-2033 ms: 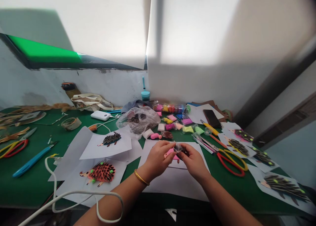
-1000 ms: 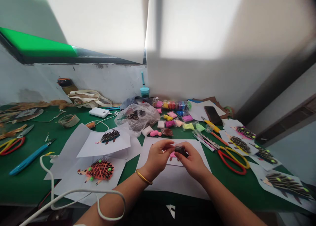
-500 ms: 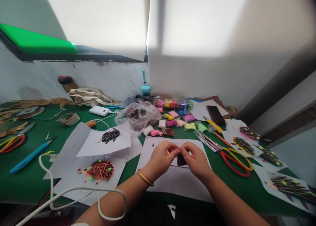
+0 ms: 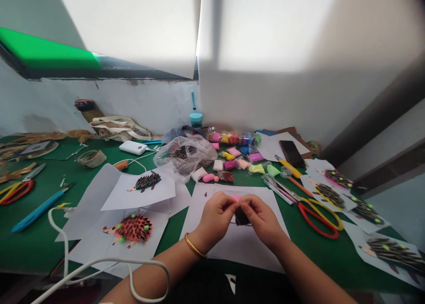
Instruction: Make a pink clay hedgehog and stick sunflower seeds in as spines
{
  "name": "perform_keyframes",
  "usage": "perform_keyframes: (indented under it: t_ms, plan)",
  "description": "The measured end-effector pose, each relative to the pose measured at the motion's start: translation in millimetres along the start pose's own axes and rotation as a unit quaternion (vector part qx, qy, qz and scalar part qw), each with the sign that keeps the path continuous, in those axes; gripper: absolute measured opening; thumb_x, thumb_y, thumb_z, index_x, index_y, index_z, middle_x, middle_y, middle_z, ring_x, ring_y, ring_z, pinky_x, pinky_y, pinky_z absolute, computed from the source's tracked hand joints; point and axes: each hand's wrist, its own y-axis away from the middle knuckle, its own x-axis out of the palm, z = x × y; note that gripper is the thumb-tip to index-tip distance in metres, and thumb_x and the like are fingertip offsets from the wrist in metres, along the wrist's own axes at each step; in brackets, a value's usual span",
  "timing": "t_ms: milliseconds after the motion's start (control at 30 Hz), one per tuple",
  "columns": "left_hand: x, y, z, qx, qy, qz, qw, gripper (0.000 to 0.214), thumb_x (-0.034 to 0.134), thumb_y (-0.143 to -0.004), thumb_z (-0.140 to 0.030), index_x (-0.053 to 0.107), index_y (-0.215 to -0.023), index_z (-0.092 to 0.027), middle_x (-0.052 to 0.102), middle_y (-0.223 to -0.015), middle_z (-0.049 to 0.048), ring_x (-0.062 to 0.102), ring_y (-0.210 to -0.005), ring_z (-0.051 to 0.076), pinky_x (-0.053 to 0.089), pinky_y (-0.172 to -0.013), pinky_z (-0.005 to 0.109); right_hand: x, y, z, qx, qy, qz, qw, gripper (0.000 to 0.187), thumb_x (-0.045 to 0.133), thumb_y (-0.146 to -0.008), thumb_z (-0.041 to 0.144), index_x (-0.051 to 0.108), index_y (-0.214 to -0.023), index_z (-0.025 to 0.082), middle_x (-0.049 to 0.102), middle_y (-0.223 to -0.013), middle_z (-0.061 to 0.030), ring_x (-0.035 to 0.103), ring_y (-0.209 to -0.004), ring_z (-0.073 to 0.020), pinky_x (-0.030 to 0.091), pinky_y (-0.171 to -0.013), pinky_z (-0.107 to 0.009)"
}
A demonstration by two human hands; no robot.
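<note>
Over a white sheet of paper [image 4: 232, 248], my two hands meet with thumbs and fingers pinched together. A small dark packet [image 4: 242, 217] hangs between them; its upper part is covered by fingers. My left hand [image 4: 217, 213], with a gold bangle at the wrist, grips its upper left edge. My right hand [image 4: 260, 213] closes on its right side. Behind the hands, a patch of pink [image 4: 237, 198] shows on the paper. A tiny dark red bit [image 4: 205, 194] lies at the sheet's upper left.
Colourful clay packets [image 4: 256, 168] and a plastic bag of dark seeds [image 4: 186, 155] lie beyond. Scissors [image 4: 320, 215] and hedgehog pictures [image 4: 392, 251] are at right. More hedgehog pictures [image 4: 134, 228], a white cable [image 4: 99, 259] and a blue cutter [image 4: 40, 211] are at left.
The dark packet has turned and shifted slightly left between my fingers. More pink shows behind my hands. The camera view has shifted slightly.
</note>
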Motion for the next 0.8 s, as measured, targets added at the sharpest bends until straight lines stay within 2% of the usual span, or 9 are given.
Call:
perform_keyframes:
  t_ms: [100, 233, 333, 400, 467, 533, 600, 700, 800]
  plan:
    - [-3.0, -1.7, 2.7, -0.025, 0.037, -0.021, 0.999, 0.015, 0.062, -0.088, -0.029, 0.066, -0.078, -0.019, 0.060, -0.075, 0.0003, 0.057, -0.070, 0.014, 0.045, -0.066, 0.027, -0.1, 1.2, 1.0, -0.002, 0.012, 0.031, 0.999, 0.038, 0.062, -0.088, 0.049, 0.058, -0.115, 0.023, 0.067, -0.106, -0.0074, 0.065, -0.089, -0.0216, 0.054, -0.075, -0.035]
    - [-6.2, -6.9, 9.3, -0.043, 0.023, 0.011, 0.999, 0.014, 0.065, -0.084, -0.027, 0.068, -0.073, -0.019, 0.063, -0.070, 0.0006, 0.059, -0.071, 0.016, 0.046, -0.068, 0.028, -8.4, -4.8, 2.6, -0.008, 0.116, 0.100, 0.988, 0.022, 0.051, -0.095, 0.037, 0.062, -0.107, 0.022, 0.067, -0.096, -0.0043, 0.062, -0.084, -0.0193, 0.050, -0.076, -0.033]
    - [-8.3, -13.6, 19.6, -0.069, 0.056, 0.017, 0.996, 0.014, 0.065, -0.084, -0.031, 0.071, -0.089, -0.019, 0.068, -0.082, 0.0031, 0.062, -0.075, 0.017, 0.049, -0.070, 0.029, -28.7, -23.8, -6.2, -0.027, 0.231, 0.087, 0.969, 0.025, 0.051, -0.095, 0.033, 0.060, -0.116, 0.024, 0.067, -0.106, -0.0049, 0.062, -0.096, -0.0215, 0.049, -0.085, -0.036]
    - [-10.5, -18.1, 28.5, -0.073, 0.053, -0.018, 0.996, 0.025, 0.064, -0.085, -0.034, 0.070, -0.104, -0.018, 0.068, -0.092, 0.0053, 0.063, -0.078, 0.017, 0.051, -0.071, 0.030, -47.0, -41.5, -17.6, -0.037, 0.355, 0.041, 0.933, 0.028, 0.049, -0.095, 0.032, 0.060, -0.119, 0.022, 0.064, -0.116, -0.0082, 0.060, -0.106, -0.0240, 0.047, -0.090, -0.037]
    - [-12.6, -21.5, 37.2, -0.065, 0.038, -0.049, 0.996, 0.026, 0.059, -0.089, -0.037, 0.070, -0.104, -0.018, 0.067, -0.098, 0.0071, 0.063, -0.084, 0.018, 0.051, -0.075, 0.031, -63.4, -58.6, -29.6, -0.023, 0.495, 0.017, 0.869, 0.030, 0.051, -0.094, 0.031, 0.063, -0.118, 0.018, 0.064, -0.114, -0.0117, 0.059, -0.107, -0.0262, 0.045, -0.090, -0.038]
    - [-13.6, -23.0, 44.1, -0.063, 0.036, -0.073, 0.995, 0.027, 0.055, -0.092, -0.039, 0.070, -0.099, -0.018, 0.067, -0.097, 0.0072, 0.064, -0.086, 0.019, 0.051, -0.078, 0.032, -72.0, -71.9, -37.6, -0.013, 0.527, 0.006, 0.850, 0.031, 0.055, -0.091, 0.028, 0.064, -0.118, 0.016, 0.064, -0.113, -0.0144, 0.056, -0.109, -0.0303, 0.043, -0.091, -0.041]
    - [-13.4, -23.3, 48.6, -0.063, 0.044, -0.096, 0.992, 0.027, 0.053, -0.093, -0.038, 0.070, -0.096, -0.017, 0.066, -0.094, 0.0067, 0.063, -0.084, 0.019, 0.051, -0.077, 0.031, -69.5, -80.8, -39.1, -0.013, 0.548, -0.012, 0.837, 0.041, 0.059, -0.088, 0.026, 0.060, -0.127, 0.016, 0.061, -0.122, -0.0169, 0.051, -0.116, -0.0343, 0.040, -0.092, -0.045]
    - [-12.3, -22.9, 50.9, -0.059, 0.063, -0.123, 0.989, 0.025, 0.053, -0.092, -0.036, 0.069, -0.093, -0.017, 0.065, -0.092, 0.0061, 0.063, -0.080, 0.017, 0.051, -0.074, 0.030, -47.9, -90.2, -32.5, -0.062, 0.594, -0.020, 0.802, 0.053, 0.061, -0.088, 0.028, 0.050, -0.139, 0.022, 0.056, -0.135, -0.0146, 0.046, -0.122, -0.0334, 0.035, -0.096, -0.045]
    - [-12.6, -22.2, 50.3, -0.041, 0.078, -0.136, 0.987, 0.022, 0.053, -0.093, -0.035, 0.067, -0.092, -0.018, 0.064, -0.092, 0.0055, 0.062, -0.080, 0.016, 0.051, -0.073, 0.029, -19.8, -102.2, -26.8, -0.095, 0.587, 0.030, 0.804, 0.052, 0.064, -0.087, 0.035, 0.053, -0.135, 0.022, 0.058, -0.133, -0.0141, 0.046, -0.123, -0.0318, 0.034, -0.095, -0.044]
